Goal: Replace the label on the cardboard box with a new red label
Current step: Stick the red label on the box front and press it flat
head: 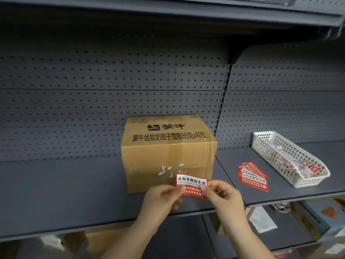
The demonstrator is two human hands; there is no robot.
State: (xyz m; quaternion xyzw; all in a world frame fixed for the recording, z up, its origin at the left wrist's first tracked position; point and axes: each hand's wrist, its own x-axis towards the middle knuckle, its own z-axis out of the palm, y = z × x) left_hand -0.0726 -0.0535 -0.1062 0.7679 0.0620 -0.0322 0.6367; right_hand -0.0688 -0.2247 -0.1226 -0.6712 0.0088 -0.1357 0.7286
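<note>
A brown cardboard box (168,152) with black printed characters stands on the grey shelf (74,193). Its front face carries white torn-paper scraps (169,170) where a label was stuck. In front of the box's lower right corner, a red and white label (192,185) is held by both hands. My left hand (160,199) pinches its left edge and my right hand (222,195) pinches its lower right edge. The label's lower part is partly hidden by my fingers.
A fanned stack of red labels (253,176) lies on the shelf to the right of the box. Further right stands a white mesh basket (268,146) with paper scraps in it. A perforated back panel rises behind. Goods sit on the lower shelf.
</note>
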